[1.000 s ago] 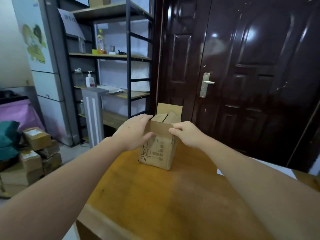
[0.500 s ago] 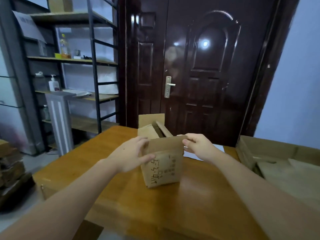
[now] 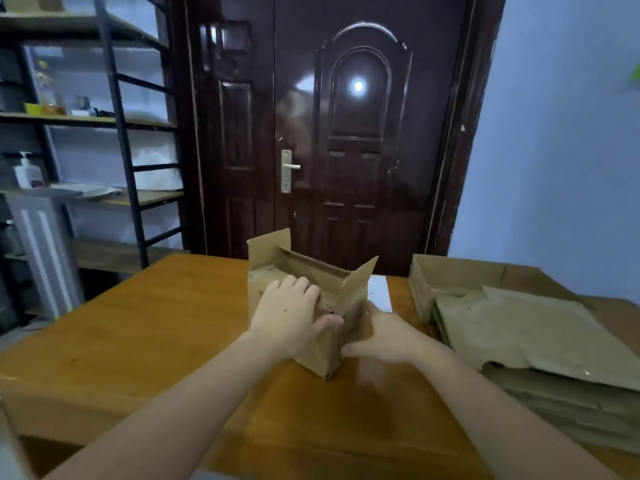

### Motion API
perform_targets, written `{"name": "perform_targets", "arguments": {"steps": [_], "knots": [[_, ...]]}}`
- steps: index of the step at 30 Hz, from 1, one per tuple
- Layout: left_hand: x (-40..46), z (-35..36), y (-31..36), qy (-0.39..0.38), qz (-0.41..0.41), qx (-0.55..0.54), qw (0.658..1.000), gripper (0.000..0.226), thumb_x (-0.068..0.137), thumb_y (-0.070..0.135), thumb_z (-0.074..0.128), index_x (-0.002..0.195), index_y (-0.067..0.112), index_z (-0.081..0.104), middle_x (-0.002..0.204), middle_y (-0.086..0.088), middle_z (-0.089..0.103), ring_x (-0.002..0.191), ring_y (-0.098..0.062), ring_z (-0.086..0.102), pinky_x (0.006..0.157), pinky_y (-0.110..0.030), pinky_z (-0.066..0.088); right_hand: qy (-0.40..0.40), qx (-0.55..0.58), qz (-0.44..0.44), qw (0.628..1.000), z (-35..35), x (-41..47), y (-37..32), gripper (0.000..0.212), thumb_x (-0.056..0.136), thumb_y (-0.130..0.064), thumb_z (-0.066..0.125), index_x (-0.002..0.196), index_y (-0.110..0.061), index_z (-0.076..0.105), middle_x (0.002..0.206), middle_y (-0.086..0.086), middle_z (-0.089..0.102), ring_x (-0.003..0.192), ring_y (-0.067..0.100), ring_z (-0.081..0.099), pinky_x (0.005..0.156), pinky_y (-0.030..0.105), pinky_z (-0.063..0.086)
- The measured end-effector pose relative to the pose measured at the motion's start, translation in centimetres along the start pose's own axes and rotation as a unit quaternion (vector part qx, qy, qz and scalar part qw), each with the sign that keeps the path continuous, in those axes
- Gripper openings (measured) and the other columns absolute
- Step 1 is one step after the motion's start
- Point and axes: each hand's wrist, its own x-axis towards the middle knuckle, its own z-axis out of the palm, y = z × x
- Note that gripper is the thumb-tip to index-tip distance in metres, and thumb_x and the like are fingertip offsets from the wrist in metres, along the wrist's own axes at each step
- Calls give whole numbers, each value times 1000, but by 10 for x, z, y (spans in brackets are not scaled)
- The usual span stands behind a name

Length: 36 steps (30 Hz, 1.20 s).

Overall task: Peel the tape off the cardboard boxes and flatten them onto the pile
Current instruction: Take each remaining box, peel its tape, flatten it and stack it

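Observation:
A small brown cardboard box (image 3: 356, 289) lies tipped on the wooden table (image 3: 156, 323), its open flaps spread toward the door. My left hand (image 3: 294, 313) lies flat on the box's upper side, fingers straight, thumb reaching toward the near corner. My right hand (image 3: 388, 337) is blurred and rests against the box's lower right side, thumb pointing left along the bottom edge. To the right lies the pile of flattened cardboard (image 3: 519, 327), apart from the box. No tape is plainly visible.
A white sheet (image 3: 379, 292) lies on the table behind the box. A dark door (image 3: 346, 133) stands beyond the table's far edge. Metal shelving (image 3: 104, 195) with bottles fills the left side. A blue wall is at the right.
The box stood upright with both hands on its top flap; now it is tipped over with flaps splayed. My left hand moved onto its upper side, my right hand down to its lower right.

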Motion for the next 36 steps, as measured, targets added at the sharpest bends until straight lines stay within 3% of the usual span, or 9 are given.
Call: {"name": "perform_targets", "arguments": {"steps": [2,5,12,18,21,25,31,34,36], "knots": [[7,1,22,4,5,9,1000,78,93,82,16,123,25,61,116,6,58,110,-18,49,100,-36,41,12,20,12,1000,12,6,12,115,53,-76,82,149,-37,30,132,-14,58,115,11,59,85,26,57],[14,2,38,7,42,1,999,78,96,78,13,126,24,61,117,5,58,108,-19,47,97,-36,39,57,103,22,993,13,10,20,98,61,-77,79,146,-46,39,125,-23,61,112,5,61,90,27,56],[20,-19,3,-3,89,-45,995,62,101,69,30,139,27,55,132,9,59,118,-14,52,104,-34,42,-3,201,53,978,-15,-8,18,50,96,-40,68,139,-33,45,121,-20,57,94,-11,49,67,6,40],[24,-41,-40,-53,33,-31,998,64,102,67,30,141,23,56,138,3,58,123,-18,54,105,-35,43,108,78,18,991,-36,-23,6,78,89,-52,72,151,-23,38,131,-13,53,114,7,50,92,23,43],[25,-48,-52,-61,-5,-63,996,58,104,63,32,136,24,61,135,3,60,119,-19,57,101,-38,47,185,21,33,982,-62,-29,-3,98,84,-66,69,159,-19,27,156,-1,43,138,22,47,107,39,45],[32,-50,-62,-95,-45,-73,992,42,107,49,36,128,25,63,127,1,59,112,-23,58,96,-41,51,273,-95,-44,956,-92,-35,-33,81,94,-55,60,159,-18,28,165,0,30,152,20,25,120,42,28],[41,-47,-52,-116,-24,42,992,48,106,49,32,138,20,55,130,1,56,111,-27,61,86,-44,56,129,-284,-96,945,-67,0,-67,53,106,-41,42,148,-10,41,150,10,44,140,29,39,118,46,34],[35,-38,-53,-134,-21,63,989,53,107,52,28,143,18,49,144,-1,50,115,-26,61,88,-44,57,78,-283,-25,955,-62,21,-42,68,106,-53,36,158,-10,27,161,13,32,146,32,34,117,46,36],[29,-27,-58,-161,-41,29,986,58,107,55,27,147,17,46,166,-5,25,125,-26,58,93,-41,54,55,-223,18,973,-56,25,-23,77,104,-58,36,164,-20,8,169,10,13,148,34,33,115,44,38]]}}
